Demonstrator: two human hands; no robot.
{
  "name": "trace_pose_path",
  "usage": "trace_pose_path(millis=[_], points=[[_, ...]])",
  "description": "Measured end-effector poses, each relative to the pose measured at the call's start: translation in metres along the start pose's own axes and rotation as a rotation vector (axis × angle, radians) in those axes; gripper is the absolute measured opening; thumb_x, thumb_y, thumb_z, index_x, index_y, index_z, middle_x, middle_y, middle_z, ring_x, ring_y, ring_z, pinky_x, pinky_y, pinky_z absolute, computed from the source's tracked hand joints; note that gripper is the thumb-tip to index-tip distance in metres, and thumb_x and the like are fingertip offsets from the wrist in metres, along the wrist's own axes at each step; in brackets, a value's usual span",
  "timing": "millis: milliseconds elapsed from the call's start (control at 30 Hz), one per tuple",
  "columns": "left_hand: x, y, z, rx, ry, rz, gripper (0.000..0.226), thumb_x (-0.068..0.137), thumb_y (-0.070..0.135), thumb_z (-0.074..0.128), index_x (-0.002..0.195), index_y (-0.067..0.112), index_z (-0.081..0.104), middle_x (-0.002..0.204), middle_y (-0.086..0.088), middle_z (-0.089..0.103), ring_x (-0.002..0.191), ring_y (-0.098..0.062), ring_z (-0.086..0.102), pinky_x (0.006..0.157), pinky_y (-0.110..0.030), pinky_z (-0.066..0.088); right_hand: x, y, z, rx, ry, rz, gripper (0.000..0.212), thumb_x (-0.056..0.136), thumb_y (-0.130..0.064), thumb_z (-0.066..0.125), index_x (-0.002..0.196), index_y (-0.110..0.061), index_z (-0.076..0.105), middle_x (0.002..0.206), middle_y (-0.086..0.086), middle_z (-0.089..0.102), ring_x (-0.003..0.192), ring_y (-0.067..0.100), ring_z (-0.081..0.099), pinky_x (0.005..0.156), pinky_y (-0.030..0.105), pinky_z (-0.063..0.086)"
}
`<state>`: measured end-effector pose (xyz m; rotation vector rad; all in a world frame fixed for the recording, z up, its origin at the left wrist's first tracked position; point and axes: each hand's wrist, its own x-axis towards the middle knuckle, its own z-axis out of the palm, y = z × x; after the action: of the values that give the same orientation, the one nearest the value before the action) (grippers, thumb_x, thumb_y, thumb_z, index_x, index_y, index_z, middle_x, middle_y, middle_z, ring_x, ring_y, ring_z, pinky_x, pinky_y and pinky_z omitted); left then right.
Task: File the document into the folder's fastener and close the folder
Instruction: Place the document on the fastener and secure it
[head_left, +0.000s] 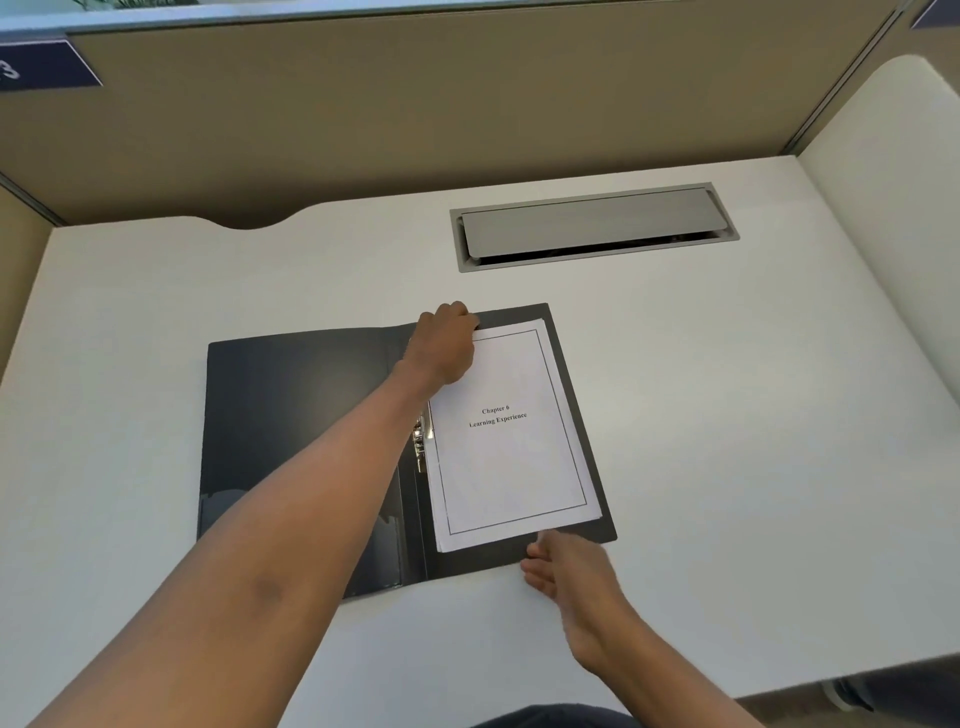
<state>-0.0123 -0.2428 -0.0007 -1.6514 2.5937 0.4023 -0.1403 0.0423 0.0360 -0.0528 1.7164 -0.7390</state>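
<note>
A black folder (291, 415) lies spread flat on the white desk. A white document (511, 457) titled "Chapter 6 Learning Experience" rests on the folder's right half. Beside the paper's left edge, a metal fastener (418, 441) shows at the spine. My left hand (447, 345) reaches across the folder and presses its fingers on the document's top left corner. My right hand (563, 569) sits at the folder's near edge, fingers touching the bottom edge of the document. Neither hand's grip is fully visible.
A grey cable hatch (592, 226) is set into the desk (753, 415) behind the folder. Beige partition walls (415, 104) enclose the back and left; a white panel (893, 197) stands on the right.
</note>
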Motion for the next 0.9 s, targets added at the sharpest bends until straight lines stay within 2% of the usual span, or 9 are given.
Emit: trace_pose_path(millis=[133, 200, 300, 400, 533, 600, 667, 800, 900], points=[[-0.012, -0.022, -0.005, -0.091, 0.065, -0.113, 0.033, 0.100, 0.008, 0.045, 0.126, 0.007, 0.066, 0.127, -0.012, 0.059, 0.117, -0.032, 0.055, 0.096, -0.044, 0.047, 0.024, -0.046, -0.008, -0.407, 0.175, -0.549, 0.017, 0.092, -0.017, 0.061, 0.109, -0.017, 0.066, 0.102, 0.002, 0.068, 0.096, 0.019, 0.065, 0.077, 0.021, 0.048], [-0.020, -0.036, -0.009, -0.216, 0.080, -0.199, 0.033, 0.099, 0.007, 0.045, 0.121, 0.005, 0.070, 0.122, -0.015, 0.060, 0.112, -0.032, 0.058, 0.091, -0.043, 0.051, 0.046, -0.074, -0.009, -0.588, 0.234, -0.716, 0.027, 0.093, -0.016, 0.061, 0.120, -0.010, 0.062, 0.110, 0.004, 0.062, 0.099, 0.023, 0.061, 0.084, 0.028, 0.049], [-0.033, -0.054, -0.013, -0.345, 0.088, -0.295, 0.029, 0.094, 0.003, 0.047, 0.107, 0.002, 0.073, 0.111, -0.018, 0.062, 0.101, -0.034, 0.063, 0.078, -0.037, 0.052, 0.074, -0.093, -0.007, -0.751, 0.237, -0.724, 0.024, 0.096, -0.016, 0.060, 0.117, -0.004, 0.060, 0.110, 0.010, 0.058, 0.100, 0.030, 0.059, 0.084, 0.037, 0.047], [-0.045, -0.065, -0.012, -0.428, 0.088, -0.343, 0.021, 0.093, 0.002, 0.054, 0.100, -0.007, 0.072, 0.099, -0.023, 0.070, 0.098, -0.041, 0.065, 0.081, -0.041, 0.053, 0.090, -0.097, -0.001, -0.856, 0.207, -0.690, 0.024, 0.096, -0.016, 0.061, 0.116, -0.002, 0.058, 0.107, 0.010, 0.054, 0.105, 0.034, 0.057, 0.083, 0.036, 0.044], [-0.059, -0.074, -0.004, -0.491, 0.041, -0.431, 0.029, 0.096, 0.009, 0.061, 0.123, -0.001, 0.070, 0.113, -0.018, 0.072, 0.110, -0.035, 0.065, 0.096, -0.039, 0.054, 0.095, -0.101, 0.007, -0.893, 0.201, -0.670, 0.042, 0.096, -0.017, 0.063, 0.134, -0.003, 0.052, 0.124, 0.014, 0.055, 0.117, 0.033, 0.054, 0.099, 0.043, 0.047], [-0.063, -0.077, 0.001, -0.518, 0.034, -0.426, 0.034, 0.097, 0.010, 0.062, 0.129, 0.000, 0.066, 0.108, -0.018, 0.071, 0.109, -0.036, 0.065, 0.096, -0.038, 0.051, 0.097, -0.101, 0.010, -0.892, 0.205, -0.665, 0.046, 0.096, -0.016, 0.064, 0.137, -0.004, 0.050, 0.127, 0.015, 0.054, 0.120, 0.033, 0.052, 0.101, 0.043, 0.046], [-0.065, -0.077, 0.003, -0.549, 0.061, -0.393, 0.036, 0.098, 0.011, 0.063, 0.132, 0.002, 0.065, 0.101, -0.017, 0.069, 0.107, -0.036, 0.065, 0.095, -0.038, 0.051, 0.097, -0.100, 0.011, -0.904, 0.205, -0.665, 0.046, 0.096, -0.016, 0.063, 0.139, -0.004, 0.049, 0.128, 0.014, 0.052, 0.122, 0.033, 0.051, 0.100, 0.042, 0.046], [-0.057, -0.070, 0.002, -0.614, 0.110, -0.351, 0.031, 0.097, 0.009, 0.067, 0.127, 0.001, 0.069, 0.113, -0.019, 0.069, 0.100, -0.033, 0.065, 0.099, -0.040, 0.053, 0.099, -0.097, 0.012, -0.950, 0.209, -0.673, 0.044, 0.098, -0.013, 0.060, 0.139, -0.004, 0.049, 0.130, 0.013, 0.048, 0.120, 0.031, 0.051, 0.091, 0.036, 0.046], [-0.048, -0.064, 0.005, -0.665, 0.152, -0.373, 0.029, 0.096, 0.005, 0.067, 0.124, -0.002, 0.071, 0.112, -0.021, 0.069, 0.104, -0.035, 0.068, 0.100, -0.044, 0.055, 0.100, -0.094, 0.011, -0.972, 0.211, -0.689, 0.043, 0.098, -0.011, 0.060, 0.139, -0.004, 0.049, 0.131, 0.013, 0.046, 0.119, 0.031, 0.051, 0.093, 0.037, 0.047]])
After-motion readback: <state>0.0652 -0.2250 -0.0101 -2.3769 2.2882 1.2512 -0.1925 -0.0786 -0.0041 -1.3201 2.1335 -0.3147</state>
